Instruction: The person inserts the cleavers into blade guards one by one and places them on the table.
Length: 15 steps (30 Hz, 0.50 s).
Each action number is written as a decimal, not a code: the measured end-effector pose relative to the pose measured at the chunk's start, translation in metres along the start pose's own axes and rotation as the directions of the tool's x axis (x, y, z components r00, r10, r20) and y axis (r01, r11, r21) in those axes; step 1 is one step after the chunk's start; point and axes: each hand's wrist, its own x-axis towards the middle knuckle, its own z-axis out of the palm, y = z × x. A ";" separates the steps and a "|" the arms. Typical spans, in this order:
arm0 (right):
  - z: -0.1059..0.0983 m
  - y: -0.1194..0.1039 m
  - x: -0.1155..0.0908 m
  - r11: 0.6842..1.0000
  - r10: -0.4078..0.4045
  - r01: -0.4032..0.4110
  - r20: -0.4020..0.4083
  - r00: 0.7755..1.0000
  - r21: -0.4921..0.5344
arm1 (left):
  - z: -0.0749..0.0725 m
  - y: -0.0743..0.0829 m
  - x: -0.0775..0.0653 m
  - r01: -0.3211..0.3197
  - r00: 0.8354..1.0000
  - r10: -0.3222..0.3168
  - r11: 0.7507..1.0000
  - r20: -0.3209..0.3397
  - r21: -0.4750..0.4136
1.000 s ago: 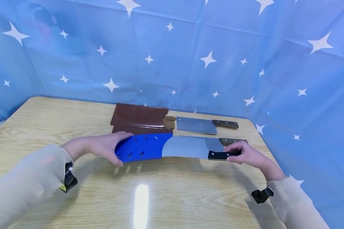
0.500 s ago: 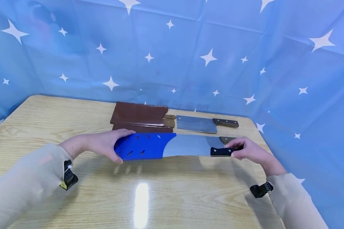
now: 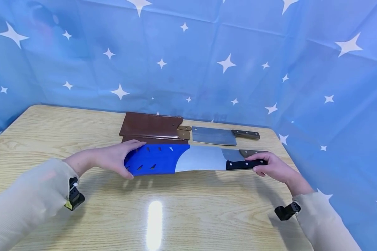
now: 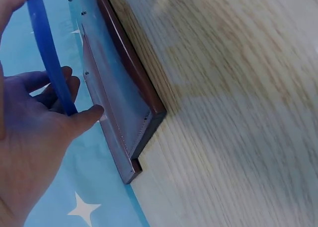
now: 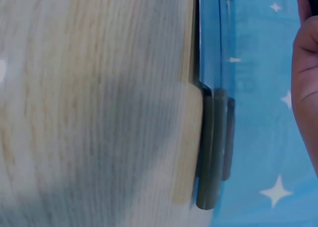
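Left hand (image 3: 111,158) grips the blue sheath (image 3: 155,160) at its 3 o'clock; right hand (image 3: 274,169) pinches the black-handled cleaver (image 3: 204,159) at its 9, probably keeping fingers off the edge. Two brown sheaths (image 3: 150,125) lie around the left's 1–2, two brown-handled cleavers (image 3: 213,136) around the right's 10–11. Three of each.

Faint, character-like marks (image 3: 216,116) are showing low on the star-printed blue backdrop (image 3: 188,78), proving too blurred to read; no legible text is appearing.

Cleaver (image 3: 201,158) partly inside sheath (image 3: 158,160); behind, two cases (image 3: 150,125) left of two other cleavers (image 3: 213,135)
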 end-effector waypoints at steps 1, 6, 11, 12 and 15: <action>0.001 -0.001 0.000 1.000 -0.002 0.002 0.005 1.000 -0.009 | 0.001 0.001 0.001 0.001 1.000 -0.001 1.000 0.001 0.013; 0.013 -0.012 0.008 0.999 0.007 -0.005 0.033 0.999 -0.041 | 0.005 0.009 0.006 0.002 1.000 -0.002 1.000 0.009 0.020; 0.028 -0.020 0.019 1.000 0.000 0.002 0.066 0.998 -0.028 | 0.009 0.017 0.014 -0.008 1.000 0.008 1.000 0.010 0.029; 0.030 -0.021 0.020 1.000 -0.001 0.003 0.069 0.998 -0.026 | 0.010 0.018 0.015 -0.009 1.000 0.008 1.000 0.012 0.024; 0.036 -0.024 0.026 1.000 0.008 -0.007 0.082 0.997 -0.013 | 0.012 0.023 0.019 -0.007 1.000 0.006 1.000 0.018 0.015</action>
